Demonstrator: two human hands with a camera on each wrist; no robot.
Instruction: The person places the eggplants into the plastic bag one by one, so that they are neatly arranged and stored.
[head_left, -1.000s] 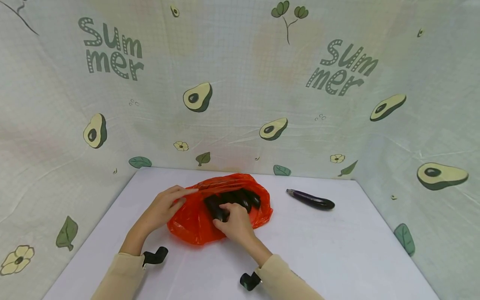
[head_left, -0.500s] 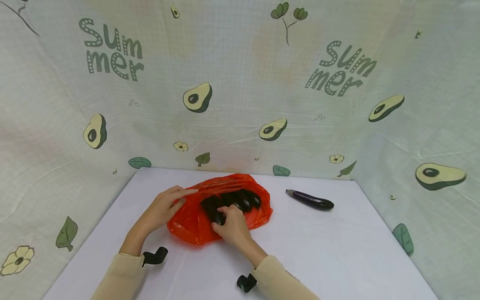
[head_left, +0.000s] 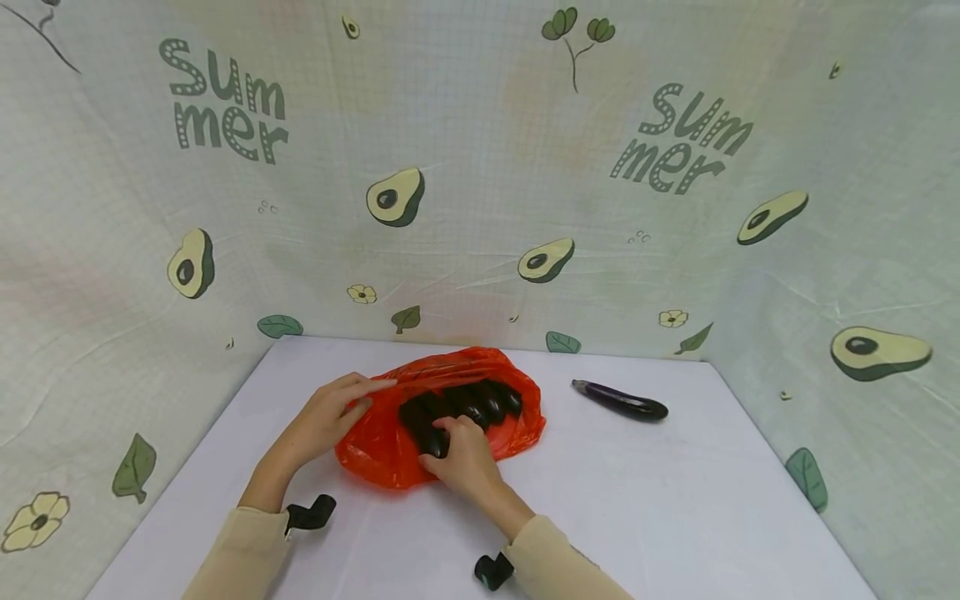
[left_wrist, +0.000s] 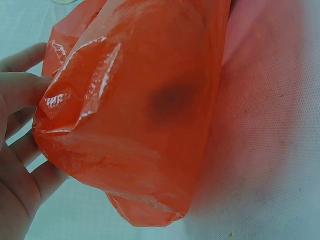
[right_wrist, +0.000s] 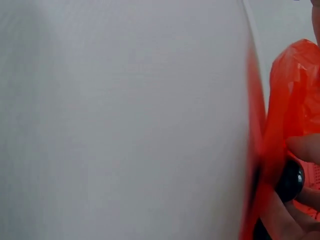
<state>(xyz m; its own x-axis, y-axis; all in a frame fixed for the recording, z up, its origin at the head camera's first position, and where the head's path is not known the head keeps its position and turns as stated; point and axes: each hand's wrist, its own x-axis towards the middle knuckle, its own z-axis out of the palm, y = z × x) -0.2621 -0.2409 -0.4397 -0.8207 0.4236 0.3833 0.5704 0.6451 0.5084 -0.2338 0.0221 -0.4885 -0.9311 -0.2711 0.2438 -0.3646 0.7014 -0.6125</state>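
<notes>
A red plastic bag (head_left: pixel 378 458) lies on its side on the white table, its mouth facing the person. Several dark eggplants (head_left: pixel 491 404) lie side by side inside it. My left hand (head_left: pixel 322 421) holds the bag's left edge by the upper rim; the left wrist view shows its fingers at the crinkled red film (left_wrist: pixel 125 150). Inside the mouth, my right hand (head_left: pixel 467 460) grips the near end of the leftmost eggplant (head_left: pixel 422 421), thumb on one side and fingers on the other. In the right wrist view that eggplant's rounded end (right_wrist: pixel 292 181) shows between the fingers.
One more eggplant (head_left: pixel 621 401) lies on the table to the right of the bag. Behind the white table (head_left: pixel 660 508) and at its sides hangs a pale cloth (head_left: pixel 465 125) printed with avocados and leaves. Each wrist wears a small black camera (head_left: pixel 311 512).
My right hand has shifted slightly left and toward the person, with the gripped eggplant moving left beside the others in the bag. The left hand has stayed in place.
</notes>
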